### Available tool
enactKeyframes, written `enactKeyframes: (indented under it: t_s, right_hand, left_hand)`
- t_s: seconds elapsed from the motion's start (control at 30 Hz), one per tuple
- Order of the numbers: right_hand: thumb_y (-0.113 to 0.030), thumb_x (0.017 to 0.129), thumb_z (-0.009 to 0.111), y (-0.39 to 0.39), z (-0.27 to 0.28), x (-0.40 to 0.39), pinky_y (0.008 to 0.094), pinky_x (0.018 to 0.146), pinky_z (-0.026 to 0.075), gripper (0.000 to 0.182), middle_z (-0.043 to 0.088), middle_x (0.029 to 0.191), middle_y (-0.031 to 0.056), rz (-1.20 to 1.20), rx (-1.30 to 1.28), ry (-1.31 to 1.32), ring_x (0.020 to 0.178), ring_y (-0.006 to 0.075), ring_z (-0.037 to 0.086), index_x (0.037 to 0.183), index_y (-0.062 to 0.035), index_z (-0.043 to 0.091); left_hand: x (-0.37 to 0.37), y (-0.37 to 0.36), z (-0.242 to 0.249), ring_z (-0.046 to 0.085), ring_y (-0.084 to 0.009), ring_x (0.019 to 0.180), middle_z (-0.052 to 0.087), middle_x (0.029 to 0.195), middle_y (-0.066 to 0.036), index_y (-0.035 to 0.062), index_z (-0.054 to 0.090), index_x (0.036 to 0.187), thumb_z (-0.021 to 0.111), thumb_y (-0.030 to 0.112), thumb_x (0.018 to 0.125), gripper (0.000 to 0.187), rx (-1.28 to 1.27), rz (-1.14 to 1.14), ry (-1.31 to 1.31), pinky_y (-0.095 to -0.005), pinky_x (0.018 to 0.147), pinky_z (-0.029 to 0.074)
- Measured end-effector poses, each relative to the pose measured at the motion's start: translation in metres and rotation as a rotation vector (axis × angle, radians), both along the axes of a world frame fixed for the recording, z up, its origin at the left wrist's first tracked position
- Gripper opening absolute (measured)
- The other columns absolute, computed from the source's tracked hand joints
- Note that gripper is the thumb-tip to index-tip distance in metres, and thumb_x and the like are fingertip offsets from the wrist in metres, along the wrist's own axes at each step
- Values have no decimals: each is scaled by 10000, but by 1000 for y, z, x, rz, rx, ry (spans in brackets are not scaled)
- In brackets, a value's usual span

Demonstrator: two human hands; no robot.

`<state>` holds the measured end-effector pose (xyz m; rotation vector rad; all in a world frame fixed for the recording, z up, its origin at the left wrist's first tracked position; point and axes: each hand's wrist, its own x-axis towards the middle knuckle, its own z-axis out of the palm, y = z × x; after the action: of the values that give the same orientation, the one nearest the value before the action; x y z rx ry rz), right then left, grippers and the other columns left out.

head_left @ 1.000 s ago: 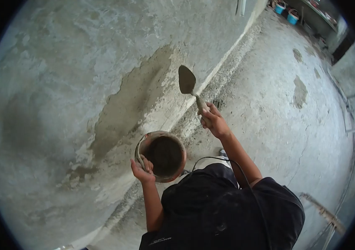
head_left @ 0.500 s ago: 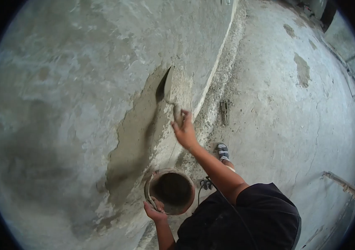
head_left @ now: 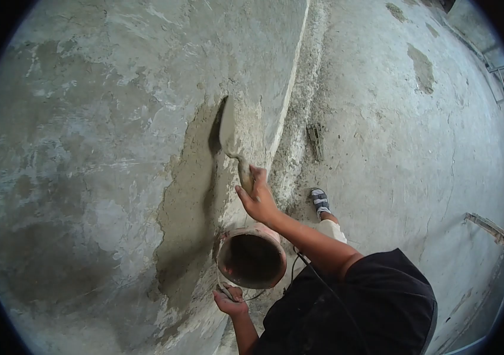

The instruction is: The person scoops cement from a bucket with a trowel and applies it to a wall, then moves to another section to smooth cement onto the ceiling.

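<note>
My right hand [head_left: 259, 200] is closed around the handle of a trowel [head_left: 226, 129], whose blade points up along the wall. The blade lies close over a strip of damp, darker mortar [head_left: 188, 192] and casts a shadow on it. My left hand [head_left: 231, 303] grips the handle of a bucket [head_left: 281, 269] just below my right forearm. The bucket tilts so that its mouth faces me, and its inside looks dark, with mortar smeared on the rim.
A rough plastered wall [head_left: 74, 177] fills the left side. Along its foot runs a strip of crumbly debris [head_left: 305, 89]. A small flat mortar-stained object [head_left: 315, 142] lies on the concrete floor [head_left: 382, 160]. My sandalled foot [head_left: 319, 200] stands nearby; a long bar [head_left: 495, 234] is at right.
The trowel blade has turned to show more of its flat face. The bucket has tipped and risen relative to my left hand. My view has shifted slightly.
</note>
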<state>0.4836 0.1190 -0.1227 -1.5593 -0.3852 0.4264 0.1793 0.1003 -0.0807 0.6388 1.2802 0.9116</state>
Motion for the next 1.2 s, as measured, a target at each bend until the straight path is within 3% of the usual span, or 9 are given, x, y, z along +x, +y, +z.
enactKeyframes:
  t_s: [0.2, 0.3, 0.33, 0.37, 0.4, 0.5, 0.73, 0.97, 1.2]
  right_hand:
    - [-143, 873, 623, -10, -15, -15, 463, 997, 386, 624, 445, 1271, 360, 109, -6, 6, 1200, 506, 452, 1289, 78, 214]
    - [-127, 859, 636, -62, -46, -21, 454, 984, 401, 686, 458, 1260, 344, 232, -37, 32, 1186, 481, 480, 1334, 85, 189]
    - [-180, 858, 655, -85, -48, -17, 436, 965, 414, 794, 480, 1246, 316, 279, -172, 151, 1154, 444, 516, 1388, 104, 136]
    - [-207, 842, 682, -107, -64, -20, 410, 952, 428, 806, 508, 1216, 278, 204, -191, 26, 1131, 397, 531, 1384, 101, 172]
    - [-234, 826, 709, -130, -79, -23, 383, 939, 441, 818, 536, 1187, 240, 121, -220, -98, 1108, 350, 546, 1380, 99, 208]
    - [-151, 796, 710, -211, 42, 19, 338, 782, 497, 611, 571, 1100, 126, 435, -229, 259, 948, 199, 572, 1299, -38, 382]
    - [-23, 616, 685, -292, 164, 51, 339, 802, 495, 569, 624, 1001, 121, 950, -226, 78, 929, 224, 609, 1174, -8, 576]
    - [-1, 733, 523, -196, 172, -46, 419, 862, 482, 433, 638, 1035, 174, 1150, -323, -797, 954, 333, 608, 1160, -4, 595]
    - [-76, 720, 610, -168, 98, -126, 371, 764, 507, 361, 594, 845, 173, 671, -625, -1175, 890, 291, 615, 1060, 47, 603]
  left_hand:
    - [14, 0, 4, 294, -109, 315, 455, 518, -36, -4, 524, 923, 447, 488, 938, 497, 56, -195, -145, -237, 362, 253]
    - [11, 8, 2, 395, -72, 415, 645, 1006, -195, -55, 521, 1120, 439, 273, 972, 369, 136, -410, -207, -222, 414, 317]
    - [24, 3, 15, 436, -59, 472, 595, 1172, -243, -47, 519, 1151, 466, 228, 961, 338, 37, -224, -147, -216, 430, 333]
    - [32, 4, 32, 308, -76, 438, 498, 649, -12, -45, 557, 1120, 507, 245, 967, 332, 92, -361, -170, -245, 434, 270]
    - [39, 1, 46, 278, -77, 434, 392, 560, 15, -32, 562, 1058, 506, 242, 971, 292, 90, -325, -70, -252, 438, 255]
    - [35, 1, 68, 232, -72, 373, 380, 536, 12, -11, 554, 980, 441, 230, 1001, 266, 201, -505, -250, -238, 410, 246]
    - [29, -9, 107, 214, -55, 356, 338, 471, 24, -56, 555, 1062, 400, 211, 1010, 313, 258, -484, -272, -236, 405, 224]
    - [13, -29, 116, 206, -42, 381, 308, 467, 56, -108, 551, 1173, 426, 181, 1004, 357, 381, -596, -303, -241, 428, 211]
    - [3, -58, 122, 240, -23, 418, 332, 484, 61, -106, 562, 1167, 467, 177, 989, 347, 442, -662, -320, -234, 451, 207]
